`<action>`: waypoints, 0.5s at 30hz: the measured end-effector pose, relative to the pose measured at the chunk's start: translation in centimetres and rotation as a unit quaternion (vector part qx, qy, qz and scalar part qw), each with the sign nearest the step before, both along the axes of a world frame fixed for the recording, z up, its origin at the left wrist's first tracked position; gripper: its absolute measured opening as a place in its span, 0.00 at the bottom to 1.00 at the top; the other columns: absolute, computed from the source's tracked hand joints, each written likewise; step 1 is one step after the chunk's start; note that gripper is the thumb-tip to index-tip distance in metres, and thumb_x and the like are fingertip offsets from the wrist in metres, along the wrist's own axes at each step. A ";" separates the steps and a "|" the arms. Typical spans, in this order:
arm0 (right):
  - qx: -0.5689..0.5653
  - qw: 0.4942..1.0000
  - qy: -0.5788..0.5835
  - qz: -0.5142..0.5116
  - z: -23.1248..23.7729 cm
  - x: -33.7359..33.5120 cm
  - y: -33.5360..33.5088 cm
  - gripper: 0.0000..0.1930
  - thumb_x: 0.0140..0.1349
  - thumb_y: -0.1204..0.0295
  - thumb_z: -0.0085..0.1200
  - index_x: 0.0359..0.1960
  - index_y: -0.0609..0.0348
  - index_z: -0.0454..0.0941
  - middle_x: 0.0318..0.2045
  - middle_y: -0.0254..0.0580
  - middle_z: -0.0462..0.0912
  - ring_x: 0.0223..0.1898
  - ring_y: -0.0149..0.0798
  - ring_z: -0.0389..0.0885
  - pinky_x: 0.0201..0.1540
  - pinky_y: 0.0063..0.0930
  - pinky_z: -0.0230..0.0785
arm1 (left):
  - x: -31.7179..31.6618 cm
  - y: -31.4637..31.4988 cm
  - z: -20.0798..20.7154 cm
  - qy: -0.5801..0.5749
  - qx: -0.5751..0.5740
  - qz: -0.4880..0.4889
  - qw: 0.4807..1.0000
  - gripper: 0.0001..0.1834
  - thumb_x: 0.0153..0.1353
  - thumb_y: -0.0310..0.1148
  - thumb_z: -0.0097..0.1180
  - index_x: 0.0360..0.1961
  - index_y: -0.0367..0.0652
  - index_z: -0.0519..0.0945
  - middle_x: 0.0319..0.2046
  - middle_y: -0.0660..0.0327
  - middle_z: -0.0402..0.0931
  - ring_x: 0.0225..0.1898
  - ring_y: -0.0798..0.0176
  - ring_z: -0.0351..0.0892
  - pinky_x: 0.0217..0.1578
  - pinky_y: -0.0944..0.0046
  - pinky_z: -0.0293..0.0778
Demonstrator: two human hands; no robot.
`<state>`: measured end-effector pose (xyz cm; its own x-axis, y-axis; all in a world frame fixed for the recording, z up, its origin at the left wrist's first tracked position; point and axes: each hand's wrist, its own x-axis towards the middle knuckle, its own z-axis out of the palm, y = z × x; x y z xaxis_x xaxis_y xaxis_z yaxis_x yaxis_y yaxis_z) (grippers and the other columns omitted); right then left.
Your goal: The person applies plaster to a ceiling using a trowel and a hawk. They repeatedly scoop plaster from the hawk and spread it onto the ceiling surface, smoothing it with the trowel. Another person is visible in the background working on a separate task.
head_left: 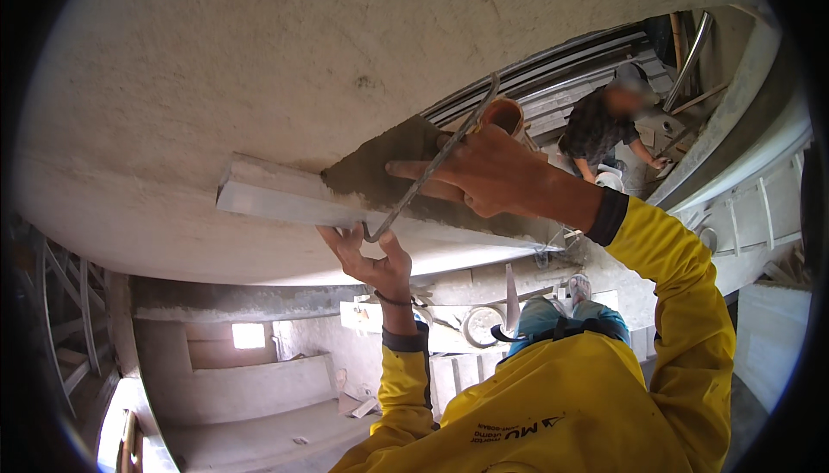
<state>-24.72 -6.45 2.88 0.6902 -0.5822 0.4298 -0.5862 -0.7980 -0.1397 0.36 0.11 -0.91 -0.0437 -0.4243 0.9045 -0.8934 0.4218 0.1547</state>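
My left hand [377, 264] reaches up to the lower bend of a bent metal rod [413, 194], its thumb and fingers around the hooked end. The rod slants up to the right across a pale straight bar [289, 196] that lies along the edge of the plastered surface. My right hand [505, 171] is behind the rod, forefinger stretched out over a patch of wet grey mortar [380, 158] above the bar. Whether that fingertip touches the mortar I cannot tell. The rod passes in front of the right hand's fingers, and no grip on it shows.
A large plastered surface [216, 67] fills the upper left. Beyond my right hand are an orange round-mouthed pipe or container [504, 115] and a co-worker [604, 123] bending down among boards. Far below stands a round bucket [484, 326]. A ladder-like frame [82, 309] is at the left.
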 end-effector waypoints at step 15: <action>-0.037 0.999 -0.010 0.020 0.2 0.5 -0.8 0.44 0.56 0.66 0.64 0.75 0.33 0.57 0.26 0.33 0.77 0.27 0.33 0.82 0.29 0.35 0.69 | -0.3 0.0 0.3 -0.006 -0.005 -0.018 1.000 0.22 0.73 0.49 0.50 0.53 0.40 0.72 0.70 0.30 0.54 0.70 0.28 0.60 0.63 0.39 0.66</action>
<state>-24.27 -7.28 3.11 0.7039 -0.5194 0.4845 -0.5508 -0.8298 -0.0895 0.07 0.12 -0.58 -0.0691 -0.4139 0.9077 -0.8790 0.4556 0.1409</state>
